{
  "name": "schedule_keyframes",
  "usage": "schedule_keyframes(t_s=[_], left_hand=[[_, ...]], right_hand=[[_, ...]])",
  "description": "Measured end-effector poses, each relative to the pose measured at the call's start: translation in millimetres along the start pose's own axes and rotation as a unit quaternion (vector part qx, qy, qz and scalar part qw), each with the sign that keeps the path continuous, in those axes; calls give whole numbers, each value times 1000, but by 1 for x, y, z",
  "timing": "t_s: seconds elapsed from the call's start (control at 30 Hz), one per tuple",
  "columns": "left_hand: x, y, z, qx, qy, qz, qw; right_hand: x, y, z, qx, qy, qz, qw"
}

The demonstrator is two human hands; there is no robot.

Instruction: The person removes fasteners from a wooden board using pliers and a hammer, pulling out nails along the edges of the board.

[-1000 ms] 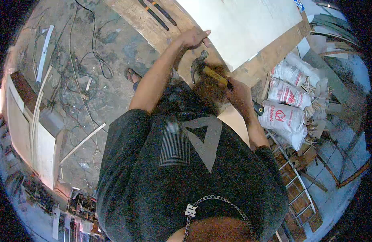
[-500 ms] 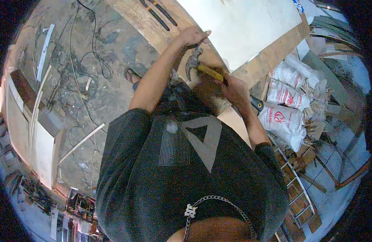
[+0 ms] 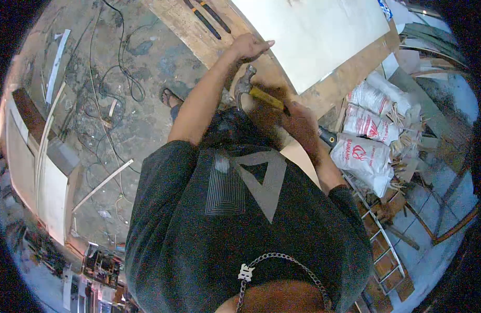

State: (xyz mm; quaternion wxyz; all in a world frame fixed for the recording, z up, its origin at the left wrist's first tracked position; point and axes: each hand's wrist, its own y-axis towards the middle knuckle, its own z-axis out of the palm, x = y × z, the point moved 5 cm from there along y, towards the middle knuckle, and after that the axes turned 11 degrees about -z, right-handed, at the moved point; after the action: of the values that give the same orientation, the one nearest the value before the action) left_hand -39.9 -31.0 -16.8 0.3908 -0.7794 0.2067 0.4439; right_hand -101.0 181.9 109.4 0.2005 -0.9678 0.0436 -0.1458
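My right hand (image 3: 299,121) is wrapped round the yellow handle of a claw hammer (image 3: 266,97). The hammer's metal head points left, just below my left wrist and over the near side of the wooden board. My left hand (image 3: 251,48) rests at the edge of a white sheet (image 3: 313,41), fingers closed together and one fingertip over the sheet. Whatever those fingers pinch, if anything, is too small to make out. Under the sheet lies the wooden board (image 3: 196,41), its brown border showing.
Pliers with black and orange handles (image 3: 206,20) lie on the board beyond my left hand. White printed sacks (image 3: 363,156) with wood sticks stand at the right. Cables (image 3: 120,73) and wood strips (image 3: 103,185) lie on the floor at left, near a white panelled box (image 3: 52,193).
My right hand and the hammer have shifted slightly left and toward my body. My left hand stays in nearly the same place at the sheet's edge.
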Motion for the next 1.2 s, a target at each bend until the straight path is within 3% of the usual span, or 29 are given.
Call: schedule_keyframes(t_s=[0.1,0.2,0.27,0.47,0.57,0.7,0.77,0.8,0.87,1.03,1.2], left_hand=[[8,6,2,-23,-2,-26,999],[11,15,-2,-104,81,-8,991],[9,11,-4,-71,18,-41,996],[-1,1,-9,-57,-9,-50,997],[6,13,-5,-95,71,-41,992],[2,7,-7,-61,64,-46,995],[-1,5,-8,-24,46,-77,996],[-1,6,-7,-25,45,-76,996],[3,8,-4,-27,23,-84,996],[-2,2,-7,-48,11,-40,998],[0,5,-5,-23,24,-75,997]], right_hand=[[-12,2,0,-28,7,-5,1000],[-14,4,-9,-28,-2,39,999],[0,0,-14,-128,46,-47,990],[10,-6,12,-28,-101,-83,991],[-15,5,6,-81,-40,-43,995],[-15,2,-7,-90,-20,-15,996],[-17,2,15,17,-78,1,997],[-16,-1,19,17,-79,0,997],[11,-6,12,-41,-18,-97,994],[12,-4,5,10,-3,-36,999],[3,2,-18,-56,40,-21,997]])
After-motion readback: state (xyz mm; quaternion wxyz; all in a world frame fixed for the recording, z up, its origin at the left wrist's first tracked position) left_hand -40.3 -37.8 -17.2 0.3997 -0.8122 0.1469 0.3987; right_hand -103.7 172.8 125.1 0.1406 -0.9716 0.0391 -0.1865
